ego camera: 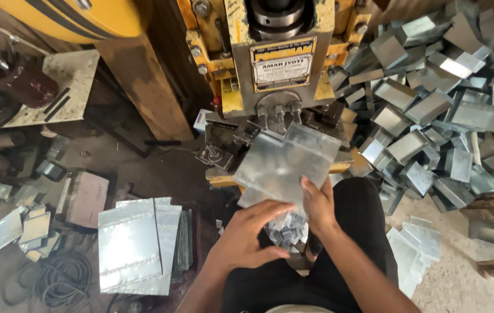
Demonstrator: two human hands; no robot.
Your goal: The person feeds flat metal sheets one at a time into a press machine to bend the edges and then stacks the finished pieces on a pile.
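Note:
A flat galvanised metal sheet lies tilted under the head of a yellow press machine. My right hand grips the sheet's near right edge. My left hand reaches toward the sheet's near left corner, fingers spread and touching or just below it. Small metal offcuts lie between my hands, below the sheet.
A stack of flat metal sheets stands at the lower left. A large heap of bent metal pieces fills the right side. More flat sheets lie at the lower right. Cables and scraps are on the floor at left.

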